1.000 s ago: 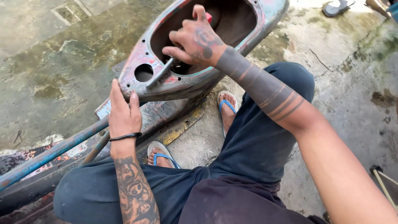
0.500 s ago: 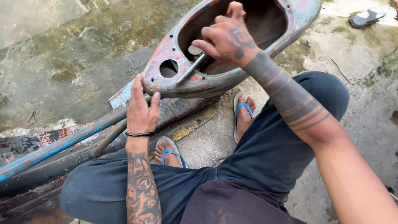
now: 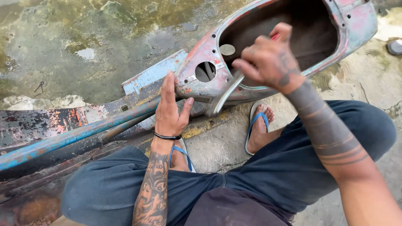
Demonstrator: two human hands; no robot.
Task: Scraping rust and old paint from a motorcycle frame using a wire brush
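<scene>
Scooter body shell [image 3: 356, 25], old pressed steel, lies on the wet concrete [image 3: 63, 50] in front of my knees, open side up, nose end toward me. Paint is flaking down to rust and primer, so my read: stiff, fairly heavy, rough rather than slippery, edges probably sharp. It should not flex under hand load, but I'd guess it can rock on the ground.

Left hand [image 3: 169, 111]: fingers stretched out flat, thumb spread, palm pressed against the shell's nose just below the round hole [image 3: 205, 71]. Nothing gripped, just bracing. That rolled nose looks like the best place to steady it, thicker metal and no raw lip.

Right hand [image 3: 270, 58]: fingers curled tight round a metal scraper [image 3: 224, 98]. Its red handle end just shows above my knuckles, and the flat blade runs down across the shell rim to the outer face near my left thumb. Blade tip is close to that thumb; that is the thing to watch.

Around:
- blue painted tube [image 3: 75, 136] and rusty frame rails run off to the left from under the nose, touching it or nearly so; cannot tell which
- pale blue plate [image 3: 153, 73] sits behind my left hand
- my feet in blue flip-flops [image 3: 255, 127] are right under the work, toes exposed
- dark object [image 3: 394, 47] at the right edge, too cropped to identify

Frame rails limit swing to the left; right side is open.
</scene>
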